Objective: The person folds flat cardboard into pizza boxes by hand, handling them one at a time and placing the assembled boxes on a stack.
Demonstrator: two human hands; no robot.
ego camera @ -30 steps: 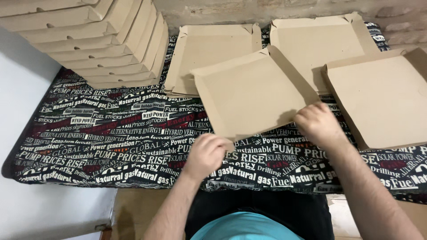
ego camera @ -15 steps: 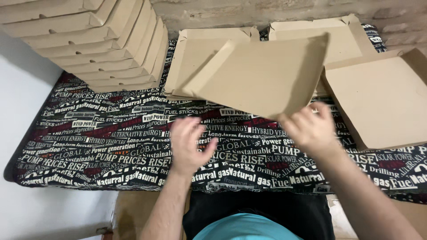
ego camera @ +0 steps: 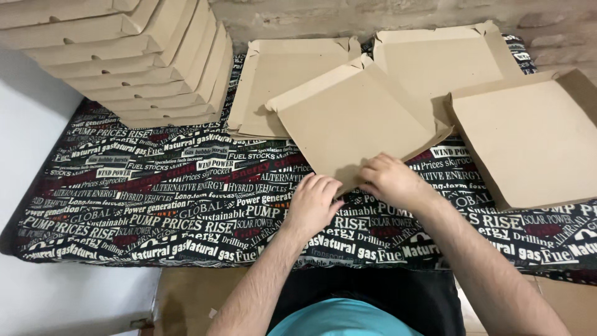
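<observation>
**Both hands at the near edge of a flat cardboard box blank**

Squarely in the middle of the view, a flat cardboard box blank [ego camera: 354, 121] lies tilted on the printed tablecloth [ego camera: 155, 199], its far flaps folded up slightly. Its near edge rests just in front of the person. The right hand [ego camera: 392, 180] lies on that near edge with the fingers curled over the cardboard, pinching it. The left hand [ego camera: 311, 202] sits just beside it on the cloth, fingers loosely bent and touching the blank's edge at the fingertips; whether it actually grips the cardboard cannot be told.

Behind the blank, two stacks of unfolded blanks lie side by side: the left stack of blanks [ego camera: 273, 81] and the right stack of blanks [ego camera: 441, 59], which the held blank partly overlaps. To the right stands an open folded box tray [ego camera: 535, 140] with raised walls. At far left, a leaning pile of finished boxes [ego camera: 130, 56] fans out across the cloth's corner.
</observation>
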